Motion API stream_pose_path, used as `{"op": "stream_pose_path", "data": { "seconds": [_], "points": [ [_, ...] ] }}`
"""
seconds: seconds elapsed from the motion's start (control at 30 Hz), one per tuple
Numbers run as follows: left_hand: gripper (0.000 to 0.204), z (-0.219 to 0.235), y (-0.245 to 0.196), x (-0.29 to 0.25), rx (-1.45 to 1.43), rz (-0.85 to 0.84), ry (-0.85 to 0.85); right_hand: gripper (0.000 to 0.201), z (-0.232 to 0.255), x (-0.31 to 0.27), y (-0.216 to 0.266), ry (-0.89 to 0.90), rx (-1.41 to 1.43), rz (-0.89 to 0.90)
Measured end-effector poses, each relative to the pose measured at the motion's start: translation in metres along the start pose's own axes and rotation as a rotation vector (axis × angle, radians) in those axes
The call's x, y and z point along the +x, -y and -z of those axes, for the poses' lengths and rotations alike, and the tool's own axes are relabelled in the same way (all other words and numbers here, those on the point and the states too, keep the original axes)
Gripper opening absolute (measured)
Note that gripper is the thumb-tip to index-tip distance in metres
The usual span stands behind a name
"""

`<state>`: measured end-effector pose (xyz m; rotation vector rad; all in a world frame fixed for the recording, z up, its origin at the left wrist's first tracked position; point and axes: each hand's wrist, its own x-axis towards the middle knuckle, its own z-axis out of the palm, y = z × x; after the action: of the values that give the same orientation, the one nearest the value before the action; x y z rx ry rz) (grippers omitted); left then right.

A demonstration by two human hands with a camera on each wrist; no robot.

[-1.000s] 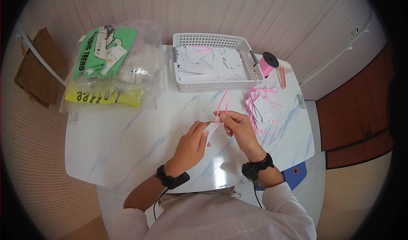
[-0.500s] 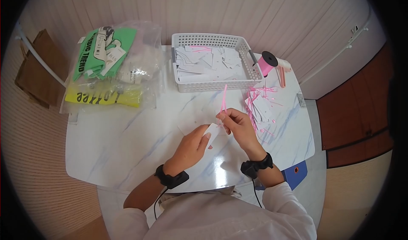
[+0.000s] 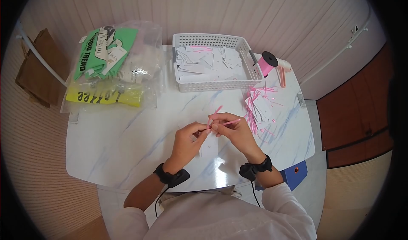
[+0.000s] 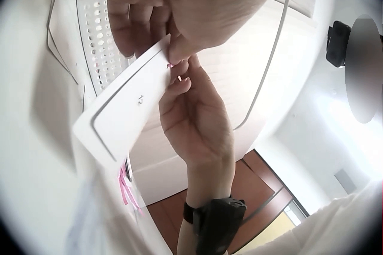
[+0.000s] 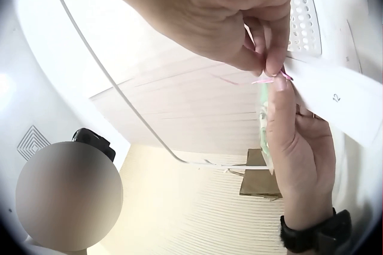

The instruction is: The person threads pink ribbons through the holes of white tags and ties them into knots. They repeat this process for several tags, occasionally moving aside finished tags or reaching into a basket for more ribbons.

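A white paper tag (image 3: 208,147) hangs below my fingertips over the table, and a small mark like 12 is printed on it. My left hand (image 3: 185,140) pinches the tag's top end, where a pink ribbon (image 3: 232,122) is looped. With thumb and fingers my right hand (image 3: 239,134) pinches that ribbon right beside the left fingertips. Two ribbon ends stick out, one upward and one to the right. From the right wrist, the left thumb (image 5: 279,102) is seen pressed at the tag's corner.
A white perforated basket (image 3: 212,86) of tags stands at the back, with a pink ribbon spool (image 3: 267,64) on its right. Tags with pink ribbons (image 3: 260,108) lie in a pile at right. Bagged clothes (image 3: 108,70) occupy the back left.
The tag has swung from tilted in the left hand to hanging down toward me. Both hands have drawn together at its top, and the ribbon ends have lowered and spread apart.
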<state>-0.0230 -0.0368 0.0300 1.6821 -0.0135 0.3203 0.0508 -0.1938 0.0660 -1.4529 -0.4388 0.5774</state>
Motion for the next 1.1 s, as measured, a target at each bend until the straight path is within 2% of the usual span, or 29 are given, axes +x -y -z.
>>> {"op": "stream_pose_path", "data": {
  "seconds": [0.23,0.33,0.4,0.43,0.5,0.53,0.6,0.63,0.7,0.73,0.9,0.97,1.03,1.1],
  "points": [
    [0.009,-0.002,0.001,-0.001,-0.030,0.054,0.021,0.026,0.006,-0.002,-0.003,-0.045,0.030,-0.019],
    [0.009,-0.003,0.006,-0.002,-0.008,0.042,0.026,0.036,0.005,-0.002,-0.003,-0.017,0.014,-0.058],
    [0.009,-0.003,0.008,-0.002,0.008,0.029,0.019,0.051,-0.009,-0.004,0.003,-0.139,0.038,0.166],
    [0.008,-0.003,0.009,-0.002,-0.001,0.060,-0.011,0.051,-0.009,-0.005,0.001,-0.139,0.038,0.166],
    [0.007,-0.003,0.014,-0.002,-0.009,0.091,-0.041,0.059,-0.009,-0.007,-0.008,-0.352,-0.284,0.320],
    [0.008,-0.003,0.019,-0.001,-0.083,0.154,-0.064,0.059,-0.010,-0.009,-0.012,-0.352,-0.283,0.320],
    [0.008,0.000,0.021,0.000,-0.157,0.219,-0.087,0.047,-0.014,-0.012,-0.017,-0.526,-0.353,0.363],
    [0.009,0.000,0.020,0.001,-0.191,0.218,-0.088,0.047,-0.013,-0.013,-0.017,-0.526,-0.353,0.360],
    [0.009,-0.001,0.018,0.000,-0.229,0.222,-0.083,0.032,-0.011,-0.014,-0.015,-0.306,-0.605,0.255],
    [0.009,-0.002,0.016,-0.001,-0.198,0.201,-0.069,0.021,-0.018,-0.011,-0.013,-0.329,-0.524,0.275],
    [0.008,-0.003,0.012,-0.003,-0.036,0.074,-0.014,0.016,-0.021,-0.004,-0.019,-0.287,-0.558,0.290],
    [0.007,-0.003,0.015,-0.002,-0.060,0.135,0.001,0.014,-0.021,-0.004,-0.018,-0.284,-0.536,0.315],
    [0.007,0.000,0.014,0.000,0.006,0.184,0.018,0.011,-0.022,-0.009,-0.015,-0.264,-0.511,0.149],
    [0.007,0.001,0.016,-0.001,0.072,0.233,0.036,0.010,-0.023,-0.012,-0.018,-0.250,-0.506,0.116]
  ]
}}
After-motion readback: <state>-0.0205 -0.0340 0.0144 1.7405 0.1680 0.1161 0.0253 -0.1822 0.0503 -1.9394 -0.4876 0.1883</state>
